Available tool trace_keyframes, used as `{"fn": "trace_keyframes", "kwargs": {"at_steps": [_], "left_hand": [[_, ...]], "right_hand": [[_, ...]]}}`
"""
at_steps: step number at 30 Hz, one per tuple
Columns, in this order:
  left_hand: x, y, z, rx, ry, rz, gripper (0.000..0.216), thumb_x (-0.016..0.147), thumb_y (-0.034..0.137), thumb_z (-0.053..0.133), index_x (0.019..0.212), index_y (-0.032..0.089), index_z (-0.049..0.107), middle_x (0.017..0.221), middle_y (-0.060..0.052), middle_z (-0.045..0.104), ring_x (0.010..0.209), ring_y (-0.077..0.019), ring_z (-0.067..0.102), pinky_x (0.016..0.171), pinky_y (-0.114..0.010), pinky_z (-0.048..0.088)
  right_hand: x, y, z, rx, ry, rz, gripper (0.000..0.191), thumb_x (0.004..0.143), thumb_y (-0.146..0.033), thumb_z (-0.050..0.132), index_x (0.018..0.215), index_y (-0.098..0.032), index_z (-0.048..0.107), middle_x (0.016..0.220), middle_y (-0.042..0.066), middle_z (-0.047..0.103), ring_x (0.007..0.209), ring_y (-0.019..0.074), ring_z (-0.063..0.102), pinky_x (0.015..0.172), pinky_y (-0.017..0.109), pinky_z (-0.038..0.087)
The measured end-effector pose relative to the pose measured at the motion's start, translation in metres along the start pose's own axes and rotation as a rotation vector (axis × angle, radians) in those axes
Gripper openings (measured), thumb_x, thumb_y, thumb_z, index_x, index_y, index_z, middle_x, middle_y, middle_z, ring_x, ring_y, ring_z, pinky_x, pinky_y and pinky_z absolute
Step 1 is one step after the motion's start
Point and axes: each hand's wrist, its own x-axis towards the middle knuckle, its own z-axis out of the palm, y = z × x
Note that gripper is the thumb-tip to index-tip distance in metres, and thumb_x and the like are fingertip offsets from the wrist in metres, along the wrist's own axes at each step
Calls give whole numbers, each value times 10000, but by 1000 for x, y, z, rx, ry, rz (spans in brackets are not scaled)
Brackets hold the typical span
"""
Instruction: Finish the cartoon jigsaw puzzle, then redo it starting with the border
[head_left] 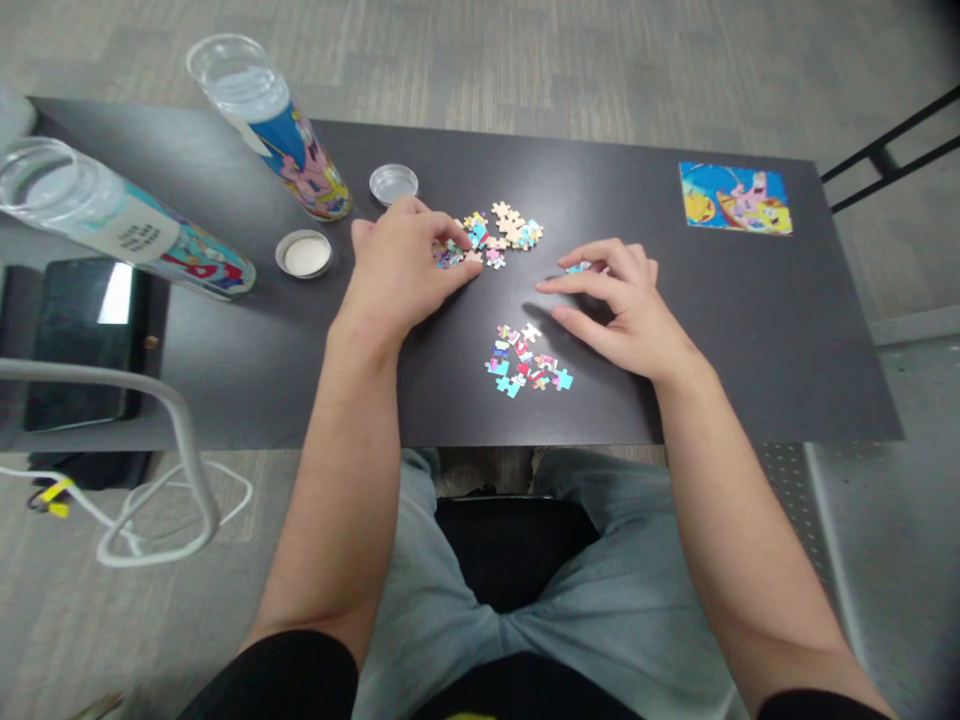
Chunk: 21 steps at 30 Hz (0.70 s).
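My left hand [409, 265] reaches over the left side of a pile of jigsaw puzzle pieces [510, 228], its fingers bent and its thumb apart from them. The fingertips touch or hover just over pieces there; which of the two I cannot tell. Some of that pile is hidden beneath the hand. To the right, my right hand [622, 305] is open above the table, fingers spread and pointing left. A few bluish puzzle pieces [577, 268] show between its fingers, mostly covered. Nearer to me lies a smaller loose group of colourful pieces [525, 360].
Two clear tubes with cartoon prints, one upright-looking tube [300, 150] and another tube [187, 245], stand at left. Two round lids, one silvery [394, 184] and one pale inside [306, 256], lie near them. A cartoon picture card [736, 199] lies far right; a dark tablet [86, 340] sits left.
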Motion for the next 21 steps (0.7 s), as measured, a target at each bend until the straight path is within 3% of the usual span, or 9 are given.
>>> {"fn": "trace_keyframes", "kwargs": {"at_steps": [4,9,15,21], "left_hand": [[0,4,2,-9,-14,4,364,1115,579,820,1267,262,914,1321,-74,792,1394,-363,627,1363,-729,341],[2,4,2,-29,-40,-12,258,1029,473,924,1200,283,960,1459,-102,831,1273,-379,731,1384,-751,379],[0,7,3,-31,-79,19,159,997,360,964,1149,315,950,1416,-91,852,1370,-416,757,1409,-757,402],[-1,4,4,-19,-1,-15,229,975,437,1015,1142,317,913,1403,-100,827,1323,-431,728,1355,-750,402]], "right_hand": [[1,2,4,-18,40,41,545,1317,-676,530,1662,-468,896,1709,124,750,1542,496,636,1375,783,462],[1,5,8,32,73,14,473,1282,-599,620,1629,-432,895,1698,127,771,1534,500,651,1365,798,456],[1,11,12,7,90,-33,440,1285,-589,650,1634,-425,862,1630,140,784,1490,506,669,1305,784,488],[1,9,12,-10,73,-22,444,1288,-585,638,1646,-418,841,1646,147,784,1499,505,663,1299,769,483]]}}
